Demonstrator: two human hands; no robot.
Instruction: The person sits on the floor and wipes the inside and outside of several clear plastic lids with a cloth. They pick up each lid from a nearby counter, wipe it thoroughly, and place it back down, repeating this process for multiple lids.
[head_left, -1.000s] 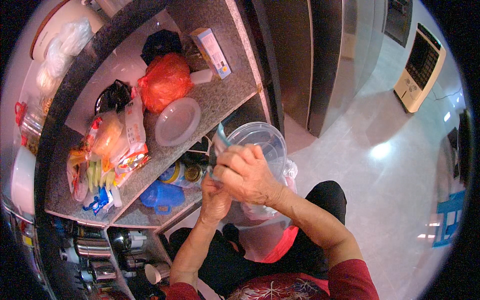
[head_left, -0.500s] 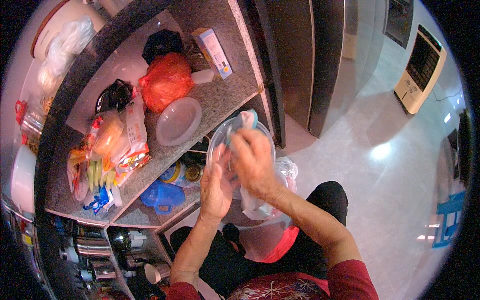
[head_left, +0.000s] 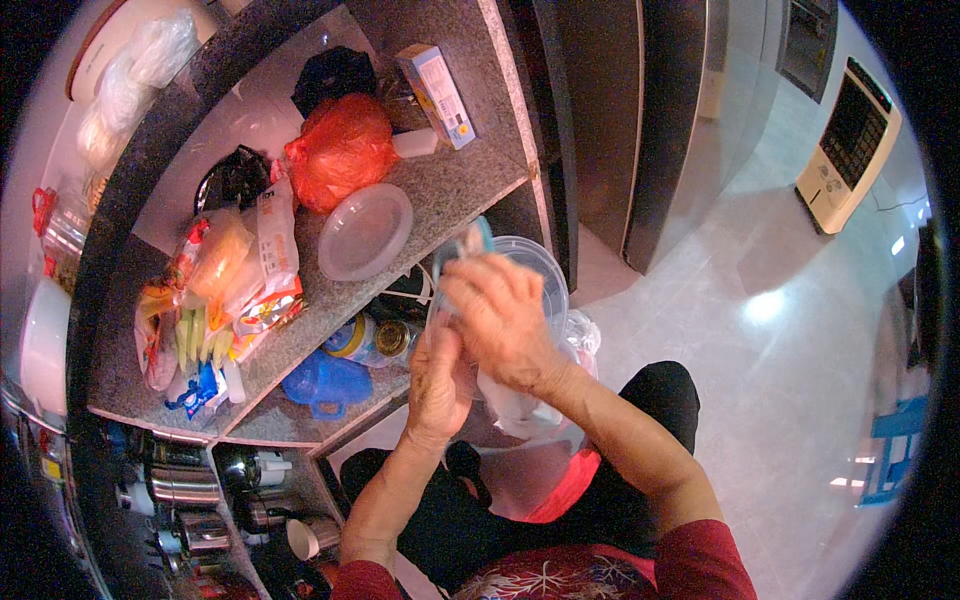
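My left hand [head_left: 438, 390] is closed on the near side of a clear round plastic container [head_left: 543, 268], raised in front of the shelf. My right hand [head_left: 500, 318] reaches over the container, fingers curled on a small white and teal cloth [head_left: 474, 240]. That cloth presses near the container's left rim; part of it is hidden under the fingers. A clear round plastic lid [head_left: 365, 232] lies on the stone shelf, left of my hands.
A red plastic bag [head_left: 340, 150], a small box [head_left: 437, 95] and food packages [head_left: 215, 265] crowd the shelf. Below are a blue plastic container [head_left: 327, 382] and jars [head_left: 393, 338]. Metal pots [head_left: 185, 485] stand lower left. A white plastic bag [head_left: 520, 410] hangs near my knees.
The container has shifted slightly right and tilted. My right hand and the cloth have moved a little leftward and down along its rim.
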